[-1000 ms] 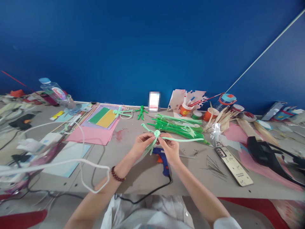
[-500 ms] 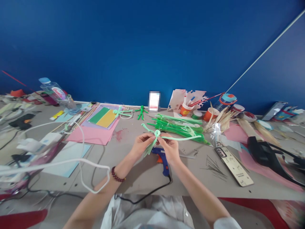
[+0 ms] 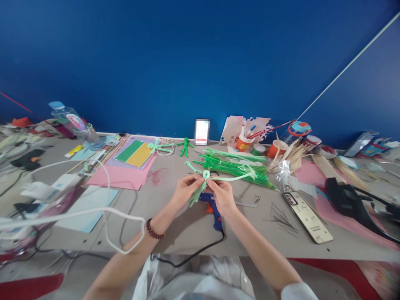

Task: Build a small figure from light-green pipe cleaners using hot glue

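Note:
Between my two hands is a pale green pipe cleaner figure [image 3: 206,174] with a small loop at its top and loose strands spreading left, right and down. My left hand [image 3: 188,186] pinches it near the loop from the left. From the other side my right hand [image 3: 222,193] grips it with thumb and fingers, close under the strand that runs out to the right. A blue glue gun [image 3: 215,210] with an orange trigger lies on the table below, partly hidden by my right hand. Behind my hands lies a bundle of green pipe cleaners [image 3: 234,166].
A small green pipe cleaner doll [image 3: 185,147] and a pale green one [image 3: 158,146] sit at the back. Coloured sheets [image 3: 120,177] lie to the left beside a white cable [image 3: 125,212]. Rightward are a phone [image 3: 308,217], thin wires [image 3: 283,218] and a pen cup [image 3: 243,143].
The pale green strand on the right has bent, its end now curving upward instead of lying straight. My hands stay almost in the same place, both still gripping the figure.

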The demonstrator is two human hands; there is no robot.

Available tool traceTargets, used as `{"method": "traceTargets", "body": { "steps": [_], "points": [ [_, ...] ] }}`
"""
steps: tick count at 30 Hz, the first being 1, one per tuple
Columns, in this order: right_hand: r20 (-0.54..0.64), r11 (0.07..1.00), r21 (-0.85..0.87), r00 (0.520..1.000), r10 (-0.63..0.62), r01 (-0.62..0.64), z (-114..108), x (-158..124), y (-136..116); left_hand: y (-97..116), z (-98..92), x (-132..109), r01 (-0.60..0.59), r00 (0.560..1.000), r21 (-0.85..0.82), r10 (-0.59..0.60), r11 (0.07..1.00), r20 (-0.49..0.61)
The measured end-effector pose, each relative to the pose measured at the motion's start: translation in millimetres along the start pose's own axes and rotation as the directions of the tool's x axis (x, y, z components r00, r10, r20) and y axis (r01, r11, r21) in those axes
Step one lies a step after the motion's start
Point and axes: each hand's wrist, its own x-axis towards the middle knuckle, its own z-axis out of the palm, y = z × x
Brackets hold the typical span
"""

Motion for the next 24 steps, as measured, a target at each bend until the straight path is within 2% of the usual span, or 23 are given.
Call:
{"method": "traceTargets", "body": {
  "steps": [3,10,16,19,24],
  "points": [
    [-0.011,0.999,-0.033,1.0,-0.011,0.011,-0.4,0.0,-0.3,-2.2,-2.4,1.2,0.004,1.0,0.026,-0.003,1.0,-0.012],
    [-0.007,0.983,-0.158,0.996,-0.094,0.091,-0.8,-0.1,-1.0,-3.3,-3.3,2.5,-0.085,0.996,0.112,0.086,0.99,-0.006],
    [-0.012,0.943,-0.271,0.979,-0.204,0.193,1.9,-1.9,-3.8,-1.3,-1.5,1.0,-0.132,0.991,0.168,0.134,0.977,0.003],
    [0.015,0.902,-0.355,0.966,-0.257,0.246,2.4,-3.9,-6.4,-3.0,-2.0,0.5,-0.15,0.988,0.184,0.152,0.971,0.0],
    [0.075,0.761,-0.554,0.931,-0.358,0.338,-0.1,-6.6,-8.9,-5.9,-1.7,0.7,-0.18,0.982,0.176,0.186,0.968,-0.02]
  ]
}}
